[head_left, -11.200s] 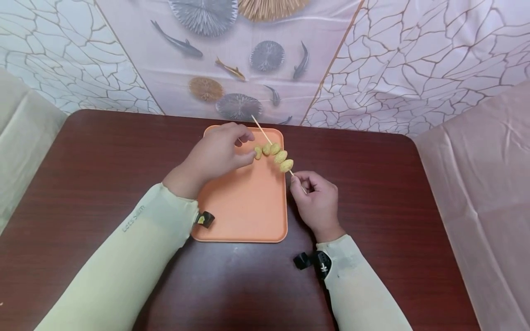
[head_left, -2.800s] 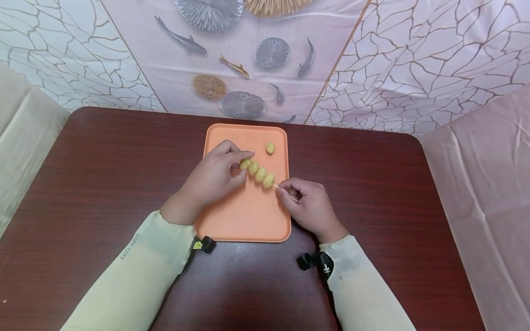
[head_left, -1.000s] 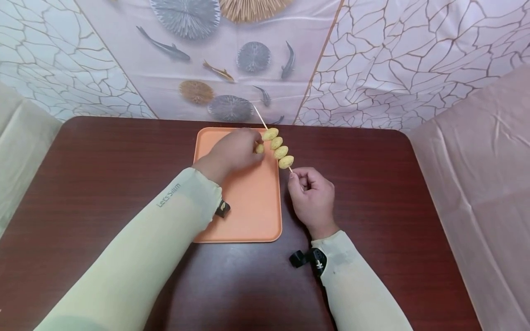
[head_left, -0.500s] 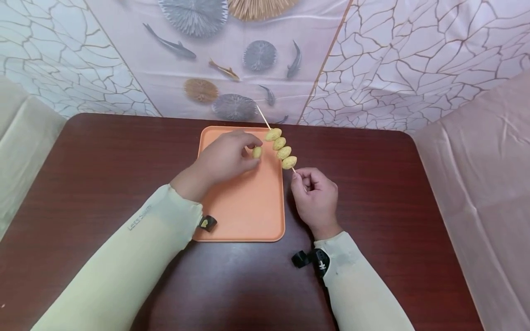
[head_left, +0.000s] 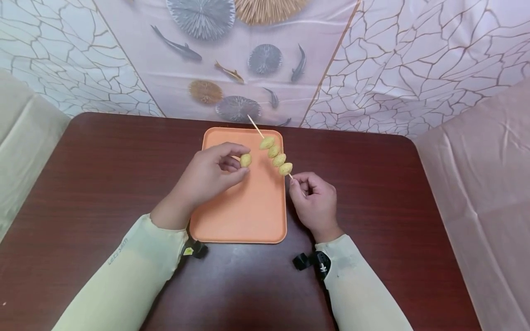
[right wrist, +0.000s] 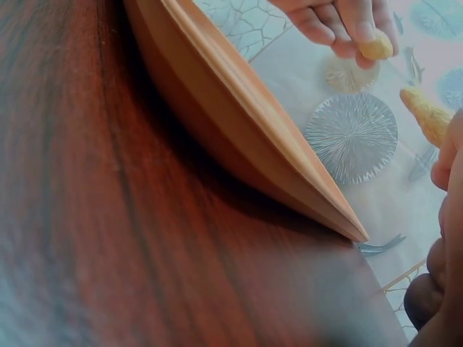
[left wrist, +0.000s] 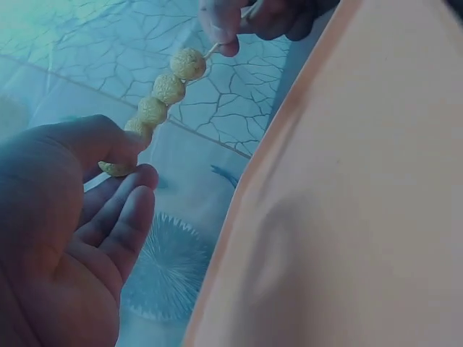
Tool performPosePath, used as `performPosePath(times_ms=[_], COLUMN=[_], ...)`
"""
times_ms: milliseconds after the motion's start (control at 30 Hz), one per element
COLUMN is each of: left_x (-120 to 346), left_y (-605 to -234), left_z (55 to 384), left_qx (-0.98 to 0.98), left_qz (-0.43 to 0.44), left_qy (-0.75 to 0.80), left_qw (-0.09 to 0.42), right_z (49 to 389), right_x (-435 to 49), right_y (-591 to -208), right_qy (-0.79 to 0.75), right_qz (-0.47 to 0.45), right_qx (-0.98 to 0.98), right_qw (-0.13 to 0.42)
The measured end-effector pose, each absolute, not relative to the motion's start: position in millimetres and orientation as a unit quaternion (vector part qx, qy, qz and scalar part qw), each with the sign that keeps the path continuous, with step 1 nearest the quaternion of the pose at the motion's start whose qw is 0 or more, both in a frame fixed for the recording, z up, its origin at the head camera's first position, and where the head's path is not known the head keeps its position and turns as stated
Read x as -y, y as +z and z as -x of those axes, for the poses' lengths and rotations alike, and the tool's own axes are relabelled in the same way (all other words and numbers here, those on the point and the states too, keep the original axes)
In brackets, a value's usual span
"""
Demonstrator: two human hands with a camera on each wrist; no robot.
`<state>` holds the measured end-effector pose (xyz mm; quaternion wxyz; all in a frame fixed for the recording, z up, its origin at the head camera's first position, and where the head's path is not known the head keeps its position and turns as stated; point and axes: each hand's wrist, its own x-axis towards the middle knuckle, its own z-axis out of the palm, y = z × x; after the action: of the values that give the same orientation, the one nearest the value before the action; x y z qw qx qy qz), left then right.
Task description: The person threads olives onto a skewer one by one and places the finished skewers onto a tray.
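Between the thumb and fingertips of my left hand [head_left: 207,172] is a small yellow egg-shaped ball [head_left: 245,160] with a rough surface, held above the tray. My right hand [head_left: 315,200] pinches the lower end of a thin wooden skewer [head_left: 255,126] beside the tray's right edge. Several similar yellow balls [head_left: 279,160] are threaded on the skewer, whose bare pointed end tilts up and to the left. The ball in my left hand is apart from the skewer in the head view. In the right wrist view, my right fingers hide most of the skewer.
An orange rectangular tray [head_left: 240,220] lies on the dark reddish-brown table [head_left: 381,193]. Behind the table's far edge hangs a patterned cloth [head_left: 265,99]. Pale cloth [head_left: 476,184] covers the right side. A small black camera is strapped at each wrist.
A ball that lay on the tray is now in my left hand. Over the last second that hand moved left and nearer with it, while the skewer's tip dipped slightly left.
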<state>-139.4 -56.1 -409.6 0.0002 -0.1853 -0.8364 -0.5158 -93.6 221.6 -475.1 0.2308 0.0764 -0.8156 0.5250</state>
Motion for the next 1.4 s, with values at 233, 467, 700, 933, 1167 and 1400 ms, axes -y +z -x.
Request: performPosePath(times_ms=[233, 467, 700, 933, 1167, 1400], left_x=[65.9, 74.5, 81.9, 88.5, 89.9, 91.6], left_y=[-424.7, -437.5, -448.6, -448.4, -450.8, -454.3], left_z=[140.7, 149.2, 154.7, 158.7, 160.0, 160.3], left_qx=[0.776, 0.741, 0.750, 0.761, 0.763, 0.768], left_qz=[0.090, 0.037, 0.003, -0.039, -0.051, -0.043], left_qy=[-0.625, -0.671, -0.659, -0.642, -0.638, -0.631], left_qw=[-0.008, 0.013, 0.056, 0.088, 0.092, 0.104], right_z=[93.2, 93.2, 92.3, 93.7, 94.2, 94.9], right_x=[-219.6, -221.4, -222.1, -220.9, -220.3, -219.7], right_y=[-476.9, -476.2, -477.8, -476.4, -477.9, -478.5], right_qy=[0.521, 0.505, 0.486, 0.471, 0.471, 0.462], right_qz=[-0.115, -0.145, -0.157, -0.176, -0.187, -0.190], right_qx=[0.822, 0.832, 0.845, 0.852, 0.851, 0.855], right_qw=[0.201, 0.177, 0.157, 0.143, 0.137, 0.140])
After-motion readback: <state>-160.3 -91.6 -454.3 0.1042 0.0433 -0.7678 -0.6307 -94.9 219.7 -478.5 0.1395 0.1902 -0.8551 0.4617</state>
